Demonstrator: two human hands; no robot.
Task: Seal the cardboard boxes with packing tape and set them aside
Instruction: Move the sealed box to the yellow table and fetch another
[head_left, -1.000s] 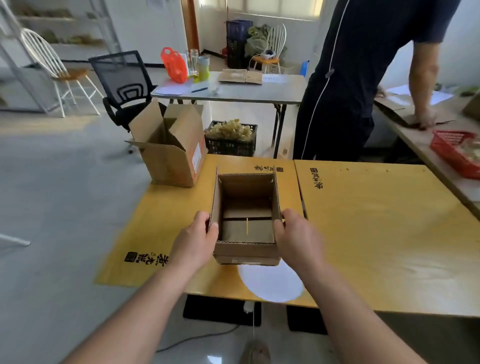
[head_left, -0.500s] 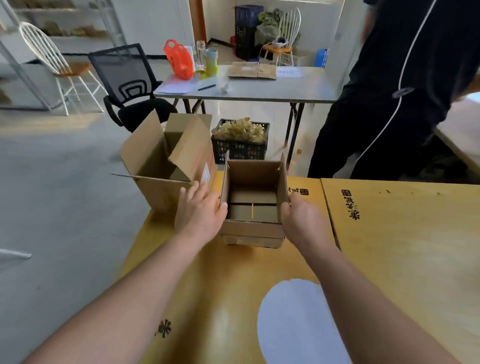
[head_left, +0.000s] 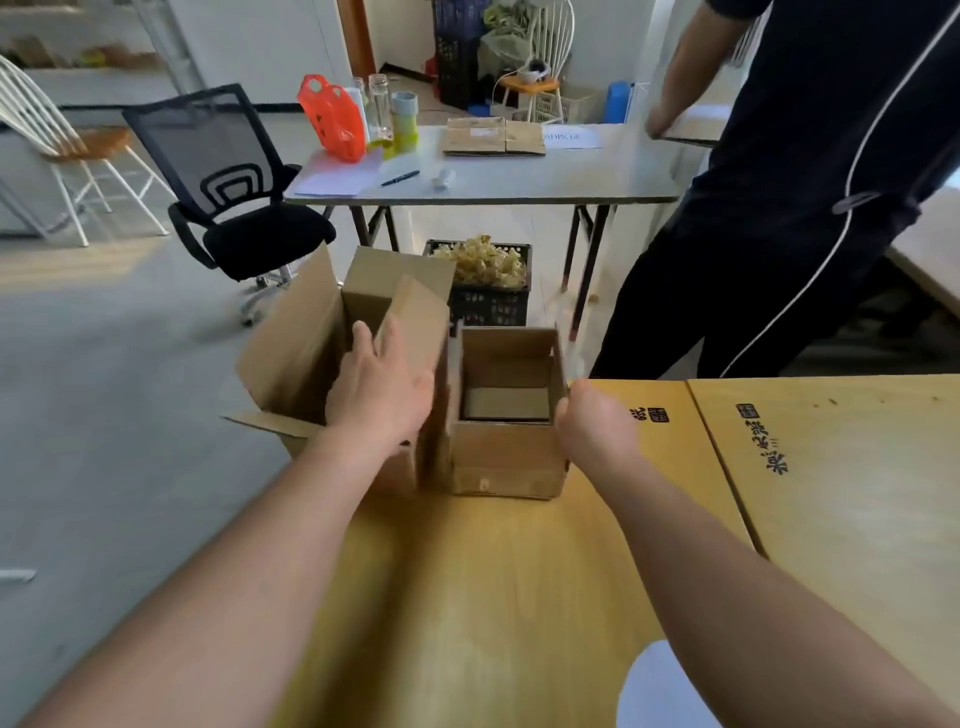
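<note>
A small open cardboard box (head_left: 504, 457) stands on the yellow table (head_left: 467, 597) near its far edge, flaps up, inside bottom visible. Right beside it on the left stands a larger open cardboard box (head_left: 291, 364) with its flaps spread. My left hand (head_left: 382, 387) reaches over the larger box, its straight fingers touching that box's right flap. My right hand (head_left: 595, 434) lies against the small box's right wall, and its curled fingers are hidden behind the hand. No tape roll is visible on my table.
A person in dark clothes (head_left: 779, 208) stands at the far right of the table. Beyond are a black crate (head_left: 488, 301) of pale material, a grey folding table (head_left: 519, 182) with bottles and flat cartons, and a black office chair (head_left: 234, 197). A white disc (head_left: 670, 691) lies near me.
Both hands carried the small box away from me and set it against the larger box. My left hand left the small box and moved to the larger box's flap.
</note>
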